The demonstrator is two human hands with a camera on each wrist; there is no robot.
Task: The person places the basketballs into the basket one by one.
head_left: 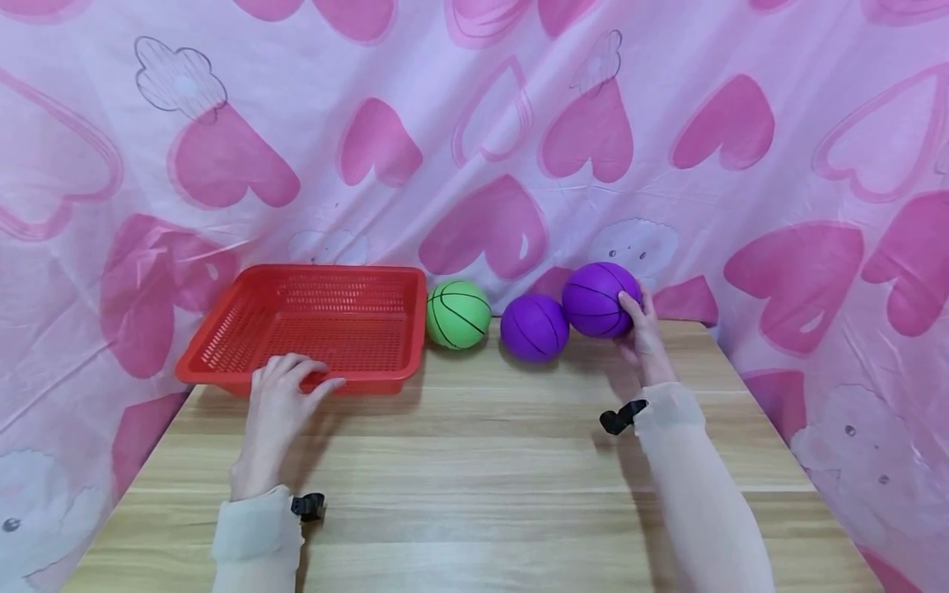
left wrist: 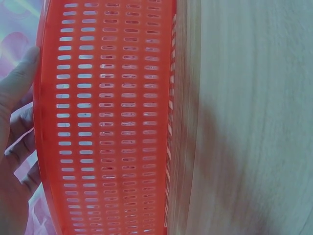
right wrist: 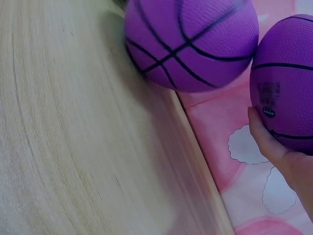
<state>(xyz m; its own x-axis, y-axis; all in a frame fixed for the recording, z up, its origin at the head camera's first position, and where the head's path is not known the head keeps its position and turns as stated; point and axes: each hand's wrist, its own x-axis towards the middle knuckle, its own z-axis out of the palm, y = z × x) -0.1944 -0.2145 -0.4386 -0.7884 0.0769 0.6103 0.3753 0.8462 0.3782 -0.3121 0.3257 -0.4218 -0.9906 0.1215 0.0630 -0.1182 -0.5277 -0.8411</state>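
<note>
At the left stands a red plastic basket (head_left: pixel 300 383) with slotted walls. My left hand (head_left: pixel 283 399) holds its front rim, the thumb near the outer edge and the fingers reaching over; in the left wrist view the fingertips are partly behind the rim. My right hand (head_left: pixel 643 338) grips a purple mini basketball (head_left: pixel 599 301) from its right side, thumb and fingers spread round it, apparently raised above the table's back edge. A second purple ball (head_left: pixel 535 328) lies just left of it, and the two seem to touch in the right wrist view. Left of that sits a green ball (head_left: pixel 458 315), beside the basket.
The wood-grain table (head_left: pixel 474 478) ends at a back edge close behind the balls. A pink curtain (head_left: pixel 474 123) with hearts hangs behind and along the sides. The basket's left part reaches past the table's left edge.
</note>
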